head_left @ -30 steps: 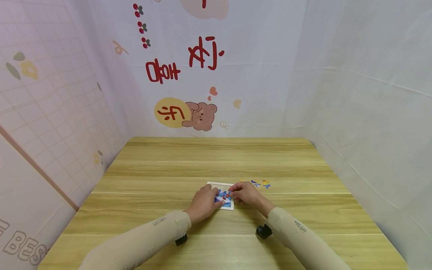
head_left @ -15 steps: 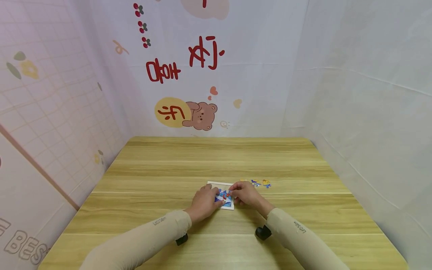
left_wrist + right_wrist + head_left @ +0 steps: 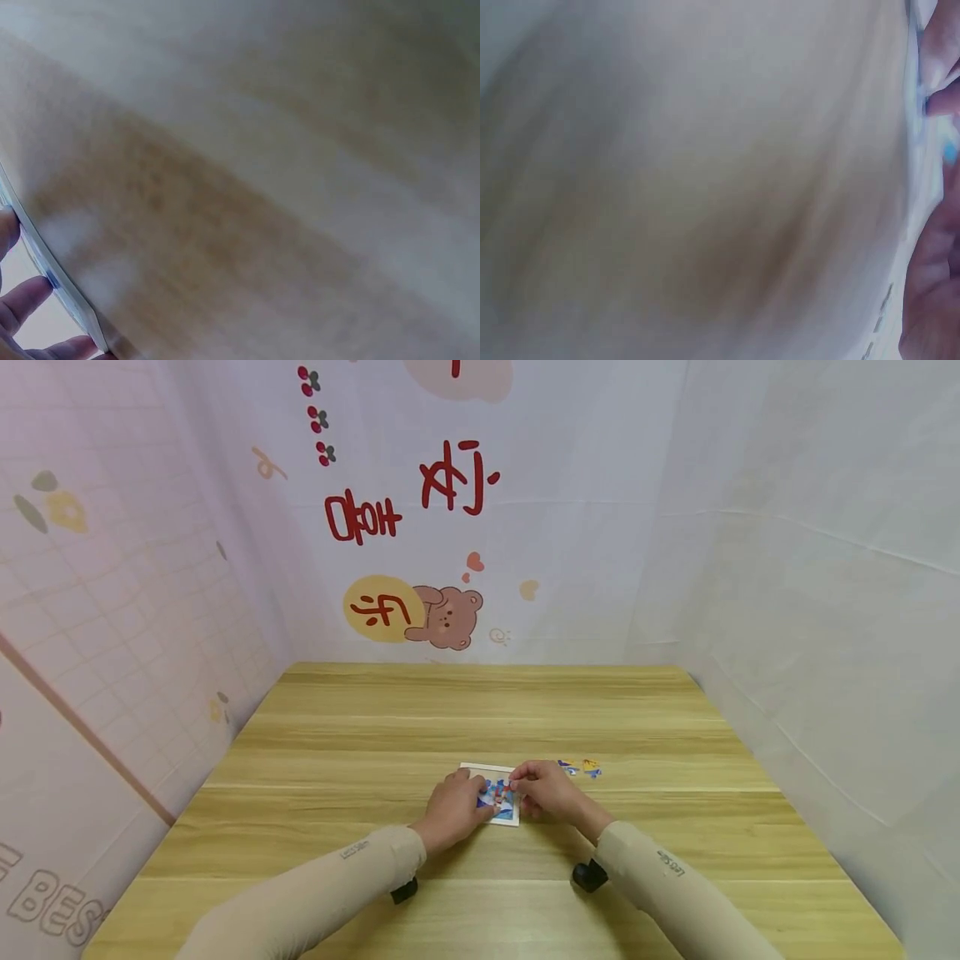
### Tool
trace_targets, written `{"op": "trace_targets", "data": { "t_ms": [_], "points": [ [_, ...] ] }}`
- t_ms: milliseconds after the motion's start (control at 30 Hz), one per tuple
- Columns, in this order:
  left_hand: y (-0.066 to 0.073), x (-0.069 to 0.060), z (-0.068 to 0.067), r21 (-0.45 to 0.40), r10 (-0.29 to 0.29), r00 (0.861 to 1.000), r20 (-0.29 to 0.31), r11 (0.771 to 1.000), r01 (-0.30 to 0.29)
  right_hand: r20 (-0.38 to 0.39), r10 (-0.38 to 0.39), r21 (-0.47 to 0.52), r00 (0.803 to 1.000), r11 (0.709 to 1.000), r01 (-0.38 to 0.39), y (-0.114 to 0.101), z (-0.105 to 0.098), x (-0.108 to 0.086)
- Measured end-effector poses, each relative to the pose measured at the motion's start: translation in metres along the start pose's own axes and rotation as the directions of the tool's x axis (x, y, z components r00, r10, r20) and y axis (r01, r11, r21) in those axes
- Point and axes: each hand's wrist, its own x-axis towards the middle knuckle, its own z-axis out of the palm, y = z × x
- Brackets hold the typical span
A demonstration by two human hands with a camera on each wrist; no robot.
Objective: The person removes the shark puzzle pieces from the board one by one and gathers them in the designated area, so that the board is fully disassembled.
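A small white-rimmed puzzle tray [image 3: 506, 823] lies on the table in the head view, with a blue, white and red picture [image 3: 500, 803] partly filling it. My left hand [image 3: 452, 807] rests across its left side, thumb and fingers spread on the tray. In the left wrist view, fingertips of the left hand [image 3: 28, 304] touch the thin tray edge [image 3: 66, 283]. At the tray's right edge, my right hand [image 3: 551, 791] pinches a small puzzle piece, mostly hidden by the fingers. The right wrist view catches the right hand [image 3: 939, 240] at its right border, thumb and finger close together.
Loose blue and yellow puzzle pieces [image 3: 592, 768] lie just beyond and right of my right hand. The wooden table [image 3: 480, 710] meets a printed cloth wall [image 3: 585, 568] at the back, with cloth on both sides too.
My right fingertips have shifted slightly over the tray's right edge, and the red part of the picture looks different. A yellow bit behind the right hand is out of sight. The left hand stays put.
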Motion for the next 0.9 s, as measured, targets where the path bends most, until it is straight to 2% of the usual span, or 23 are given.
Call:
{"op": "trace_targets", "data": {
  "t_ms": [133, 400, 633, 900],
  "points": [
    [-0.001, -0.001, 0.000, -0.009, 0.009, 1.000, -0.005, 1.000, -0.009, -0.042, -0.010, 0.056, 0.999, 0.998, 0.012, -0.002, 0.000, 0.002],
    [-0.001, -0.001, 0.000, 0.007, 0.014, 1.000, 0.000, 1.000, -0.014, -0.072, 0.006, 0.027, 0.997, 1.000, -0.004, -0.002, 0.000, 0.000],
    [-0.003, -0.001, 0.002, 0.005, 0.004, 1.000, 0.007, 1.000, -0.004, -0.028, 0.007, 0.005, 1.000, 1.000, -0.007, 0.003, -0.008, -0.001],
    [-0.003, -0.002, 0.001, -0.011, 0.000, 1.000, 0.010, 1.000, 0.001, 0.064, -0.021, -0.062, 0.998, 0.998, 0.025, 0.013, -0.028, -0.011]
  ]
}}
